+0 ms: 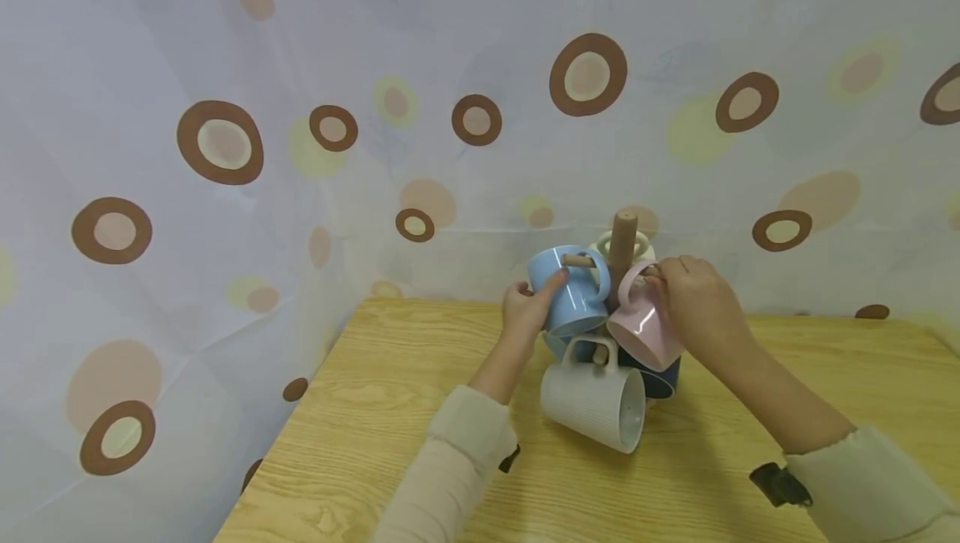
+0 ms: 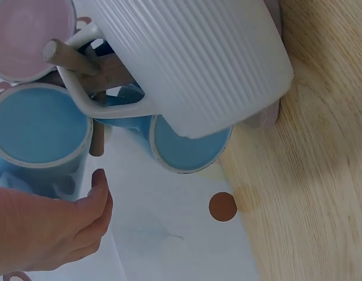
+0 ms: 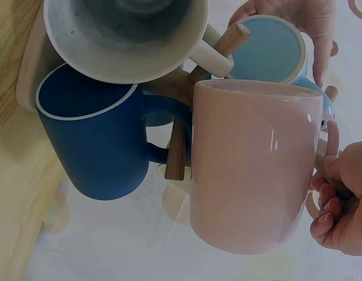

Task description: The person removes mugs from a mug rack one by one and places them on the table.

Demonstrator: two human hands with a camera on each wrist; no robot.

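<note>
A wooden mug stand point(image 1: 622, 243) holds several mugs by their handles. My left hand point(image 1: 527, 308) holds the side of a light blue mug point(image 1: 573, 293), thumb across its front. That mug's handle hangs on a peg. At the right, my right hand point(image 1: 697, 301) has its fingers curled at the handle of a pink mug point(image 3: 257, 170), by the wooden peg point(image 3: 333, 175) there. The pink mug hangs tilted, mouth downward in the head view. Below both hands, a ribbed white mug point(image 1: 592, 401) hangs from a lower peg.
A dark blue mug point(image 3: 99, 134) hangs low behind the pink one. Another blue mug point(image 2: 190, 143) is partly hidden behind the white mug. A cream mug point(image 1: 604, 241) shows behind the post. The stand is on a wood-grain table point(image 1: 390, 410) against a patterned curtain point(image 1: 450, 43).
</note>
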